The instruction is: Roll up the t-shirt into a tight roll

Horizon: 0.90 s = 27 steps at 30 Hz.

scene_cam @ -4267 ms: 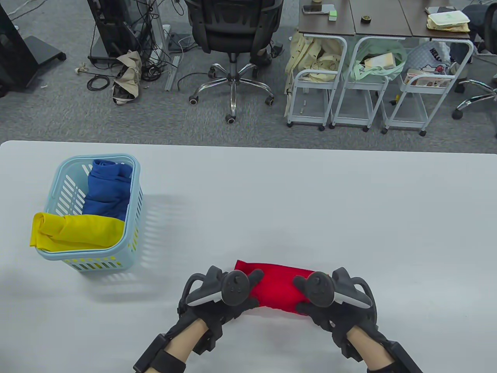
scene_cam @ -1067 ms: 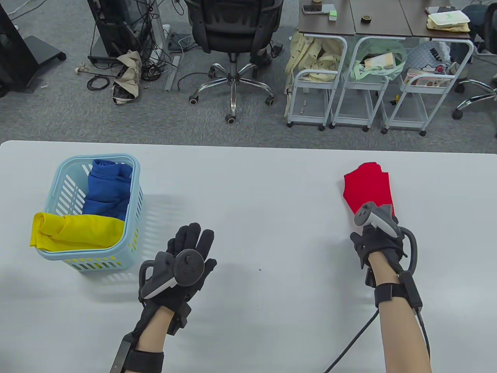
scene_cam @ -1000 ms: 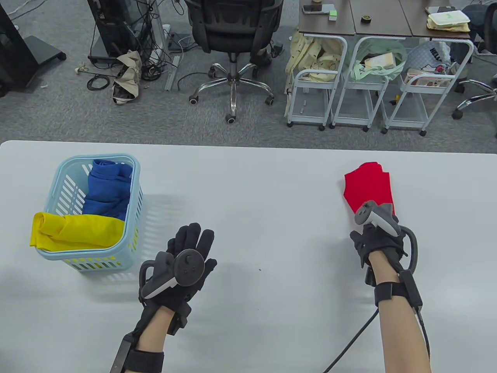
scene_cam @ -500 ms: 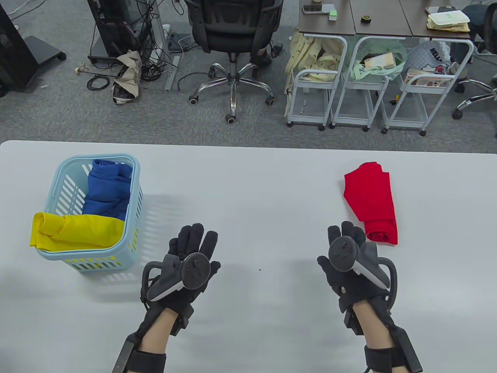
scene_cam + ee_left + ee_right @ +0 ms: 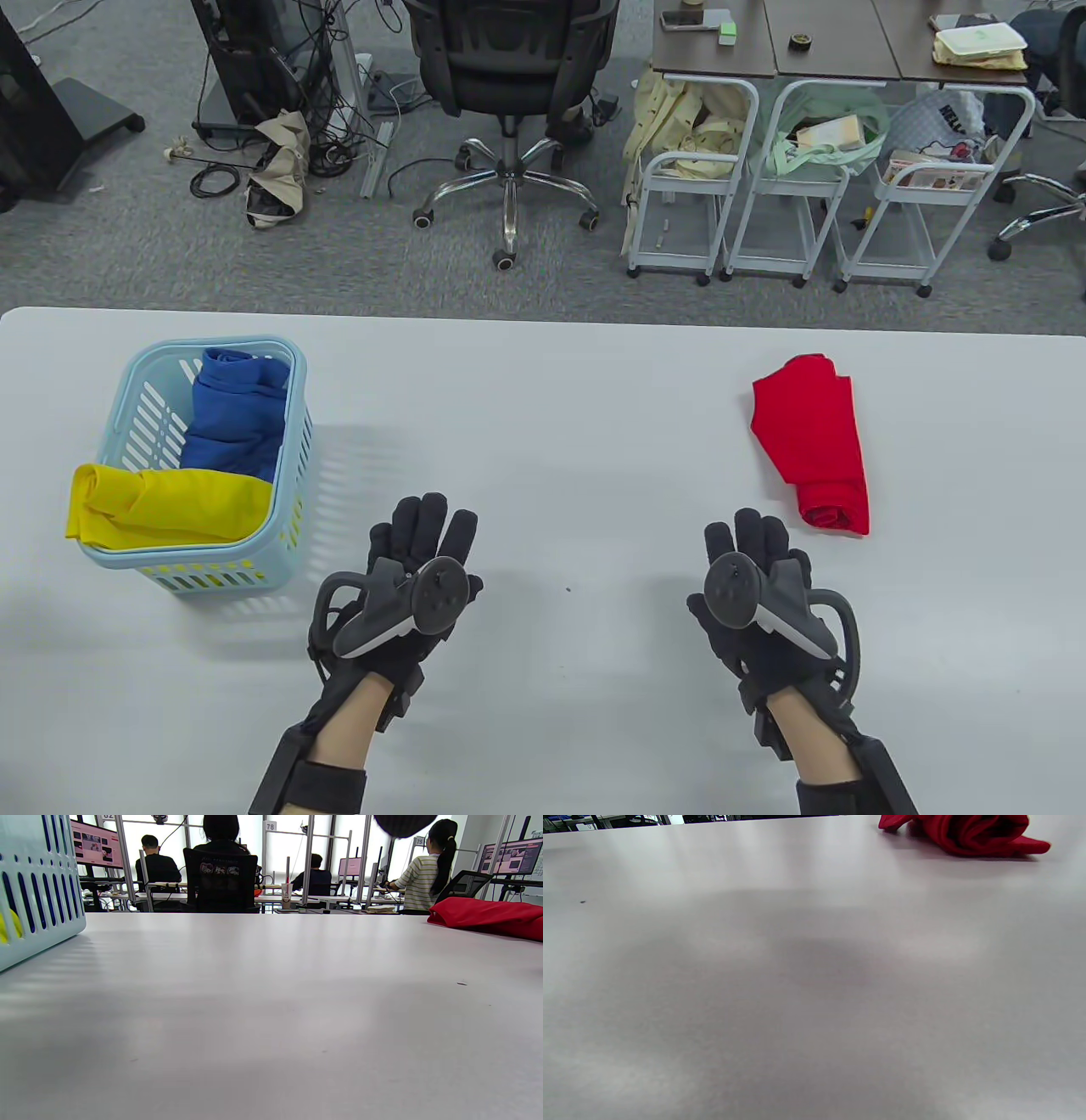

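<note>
The red t-shirt (image 5: 813, 441) is seen lying rolled on the white table (image 5: 551, 424), at about one o'clock from the right hand (image 5: 751, 586) and well out toward two o'clock from the left hand (image 5: 416, 569). Its long axis is run from eleven to five o'clock, the spiral end turned toward the near edge, the far end looser and flared. The right hand is plainly the nearer, close to the roll but apart from it; any tightening is judged likeliest to be started from that side. Both hands are held flat above the table, fingers straight and relaxed, nothing gripped. Over at ten o'clock from the left hand, a pale blue basket (image 5: 293, 424) is set down, and in it a blue garment (image 5: 233, 416) is packed, with a yellow garment (image 5: 161, 505) draped over its near-left rim.
</note>
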Available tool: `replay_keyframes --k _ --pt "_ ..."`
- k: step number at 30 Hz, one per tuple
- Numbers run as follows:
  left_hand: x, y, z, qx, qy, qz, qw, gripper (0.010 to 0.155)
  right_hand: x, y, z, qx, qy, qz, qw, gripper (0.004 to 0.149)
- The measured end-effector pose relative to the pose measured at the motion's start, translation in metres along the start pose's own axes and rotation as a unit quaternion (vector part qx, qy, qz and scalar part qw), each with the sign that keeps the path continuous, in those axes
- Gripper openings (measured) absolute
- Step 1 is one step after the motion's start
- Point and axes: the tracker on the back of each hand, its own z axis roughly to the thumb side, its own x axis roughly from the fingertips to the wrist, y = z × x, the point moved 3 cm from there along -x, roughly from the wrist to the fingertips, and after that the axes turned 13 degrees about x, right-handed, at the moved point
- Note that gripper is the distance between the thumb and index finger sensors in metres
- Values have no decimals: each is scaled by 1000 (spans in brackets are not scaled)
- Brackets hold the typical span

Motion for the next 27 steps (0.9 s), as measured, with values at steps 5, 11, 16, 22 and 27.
replay_keyframes --k 5,11,16,22,27 --pt "-4 -9 -1 -3 -6 2 1000 70 1 0 -5 -15 1 5 1000 81" --pt "-5 -56 -22 2 -33 24 999 69 3 4 -8 -26 3 0 1000 81" --pt "-2 -97 -48 -15 -76 53 996 70 3 4 -9 -28 8 0 1000 81" --pt "15 -138 -105 -45 -190 98 976 69 3 2 -7 -30 18 7 999 82" --pt "32 -155 -159 -45 -290 111 950 70 3 3 -6 -34 21 10 999 82"
